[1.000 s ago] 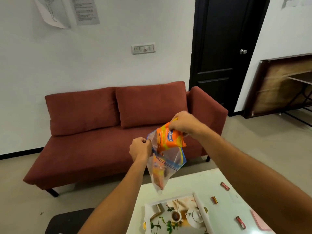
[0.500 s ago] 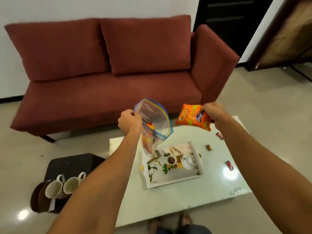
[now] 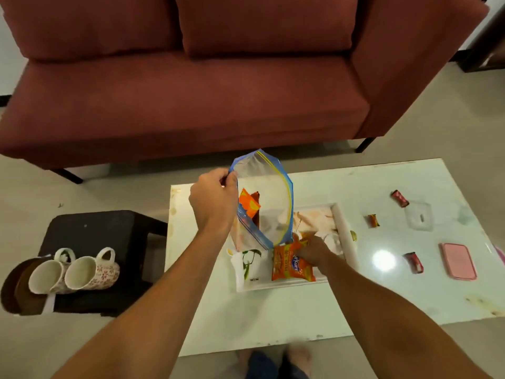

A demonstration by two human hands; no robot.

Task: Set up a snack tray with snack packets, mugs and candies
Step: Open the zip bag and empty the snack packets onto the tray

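Orange snack packet (image 3: 291, 262) is pressed onto white floral-printed tray (image 3: 246, 280) by right hand (image 3: 314, 251), fingers closed on its top edge | glossy white low table (image 3: 273, 318) is set before dark red fabric sofa (image 3: 191, 77) | clear zip bag with blue rim (image 3: 262, 198) is pinched at its rim by left hand (image 3: 213, 203), packets seen inside | two floral ceramic mugs (image 3: 73, 272) lie on black stool (image 3: 103, 231)

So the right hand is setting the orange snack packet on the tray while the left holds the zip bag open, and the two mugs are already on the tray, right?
Not quite: in the head view the two mugs lie on the dark stool beside the table, not on the tray. The rest holds.
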